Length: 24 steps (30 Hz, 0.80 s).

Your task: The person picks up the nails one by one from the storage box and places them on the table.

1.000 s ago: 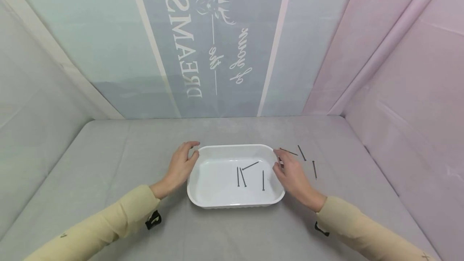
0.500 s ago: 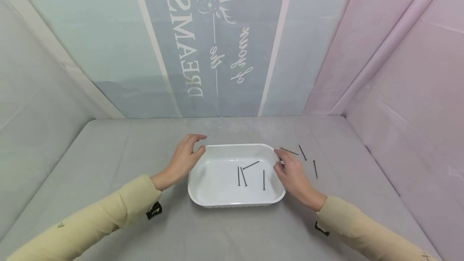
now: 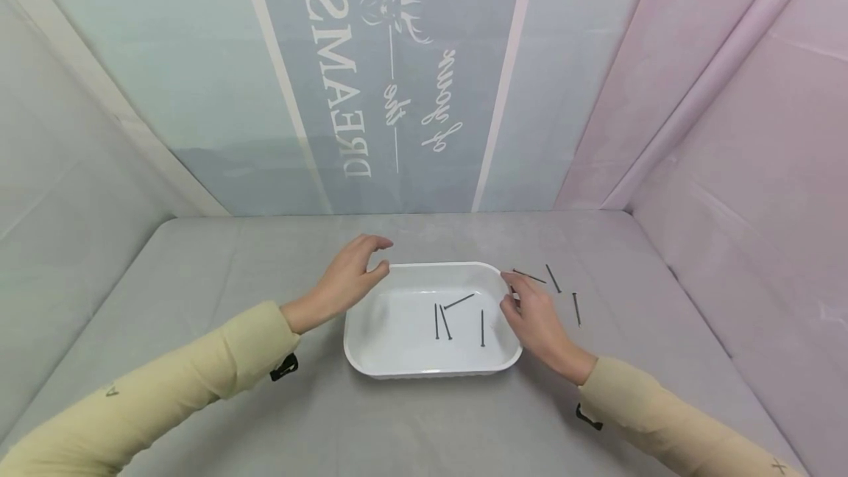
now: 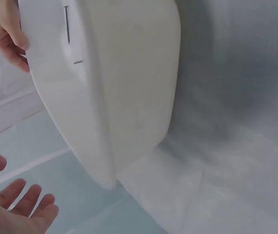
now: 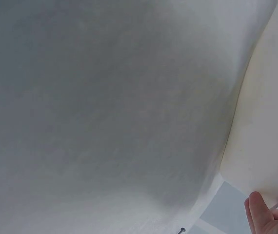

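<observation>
A white rectangular baking dish (image 3: 397, 372) sits on the grey cloth with several dark nails (image 3: 482, 328) lying loose on its floor. My right hand (image 3: 536, 315) grips the dish's right end, fingers against the outer wall and thumb at the rim; in the right wrist view those fingers (image 5: 260, 212) press the dish's outside. Raised over the back left corner, my left hand (image 3: 347, 274) holds nothing. Its thumb and fingers are spread apart, as the left wrist view also shows with the left hand (image 4: 17, 209) away from the dish wall.
Three more nails lie on the cloth to the right of the dish, one of them a nail (image 3: 576, 309) nearest the right side. A printed fabric wall (image 3: 411, 190) stands behind, and a pinkish fabric wall (image 3: 742, 190) rises at the right.
My left hand has moved from the dish's left rim up, right and farther back, over the back left corner. The right hand, the dish and the nails stay in place.
</observation>
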Motion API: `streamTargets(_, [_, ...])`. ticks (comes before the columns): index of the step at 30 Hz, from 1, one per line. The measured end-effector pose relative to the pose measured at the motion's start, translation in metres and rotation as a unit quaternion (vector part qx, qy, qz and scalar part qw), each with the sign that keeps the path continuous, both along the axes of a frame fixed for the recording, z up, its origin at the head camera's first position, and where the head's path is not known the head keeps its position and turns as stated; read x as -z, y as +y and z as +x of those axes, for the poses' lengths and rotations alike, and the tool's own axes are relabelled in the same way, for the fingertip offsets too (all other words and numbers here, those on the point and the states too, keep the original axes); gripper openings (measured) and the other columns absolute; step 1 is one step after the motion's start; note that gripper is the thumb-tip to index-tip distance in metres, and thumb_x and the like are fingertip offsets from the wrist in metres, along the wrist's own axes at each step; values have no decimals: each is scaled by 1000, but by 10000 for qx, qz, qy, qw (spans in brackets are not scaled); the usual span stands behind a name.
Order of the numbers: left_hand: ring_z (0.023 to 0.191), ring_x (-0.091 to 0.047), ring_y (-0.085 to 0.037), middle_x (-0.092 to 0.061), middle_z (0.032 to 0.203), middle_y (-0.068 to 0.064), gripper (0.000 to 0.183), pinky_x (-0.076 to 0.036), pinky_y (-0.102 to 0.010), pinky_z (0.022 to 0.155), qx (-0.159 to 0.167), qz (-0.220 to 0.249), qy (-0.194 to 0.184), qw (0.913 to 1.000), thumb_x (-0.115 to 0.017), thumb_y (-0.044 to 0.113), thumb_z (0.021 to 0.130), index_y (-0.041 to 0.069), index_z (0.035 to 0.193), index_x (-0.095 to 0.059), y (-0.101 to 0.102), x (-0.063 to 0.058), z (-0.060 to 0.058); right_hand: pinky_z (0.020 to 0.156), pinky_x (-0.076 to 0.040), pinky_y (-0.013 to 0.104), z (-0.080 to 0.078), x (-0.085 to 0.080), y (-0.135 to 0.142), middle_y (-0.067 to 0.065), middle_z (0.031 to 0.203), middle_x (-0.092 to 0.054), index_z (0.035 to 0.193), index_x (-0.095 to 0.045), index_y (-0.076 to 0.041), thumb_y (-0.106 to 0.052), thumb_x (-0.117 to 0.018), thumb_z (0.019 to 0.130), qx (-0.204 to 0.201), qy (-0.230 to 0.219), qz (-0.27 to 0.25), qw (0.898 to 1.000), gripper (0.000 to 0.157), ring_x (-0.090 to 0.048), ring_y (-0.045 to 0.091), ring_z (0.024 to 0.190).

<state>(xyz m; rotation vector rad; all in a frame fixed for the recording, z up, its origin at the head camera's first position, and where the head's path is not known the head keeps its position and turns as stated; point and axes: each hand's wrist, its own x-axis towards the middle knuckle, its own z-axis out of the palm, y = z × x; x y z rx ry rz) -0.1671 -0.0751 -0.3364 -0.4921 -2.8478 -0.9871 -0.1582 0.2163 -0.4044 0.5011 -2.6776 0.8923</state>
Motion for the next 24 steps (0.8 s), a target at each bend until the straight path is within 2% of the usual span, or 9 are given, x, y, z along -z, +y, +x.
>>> streamTargets(9, [114,-48,-28,-55,118,-13,33,-40,-42,93,343,-522,-182,9979,-52,15,88,1,117,-55,5,-9,-2,72,-53,30,1,-1,0,23,118,-53,119,-52,8,1,-50,83,9,-27,27,10000,37,-61,32,94])
streamTargets(24, [114,-49,-25,-55,119,-10,33,-40,-38,94,855,-1156,-213,9894,-55,15,88,3,119,-55,16,-16,-7,73,-52,31,2,5,-1,24,118,-53,119,-52,8,1,-50,83,18,100,43,9999,37,-61,32,95])
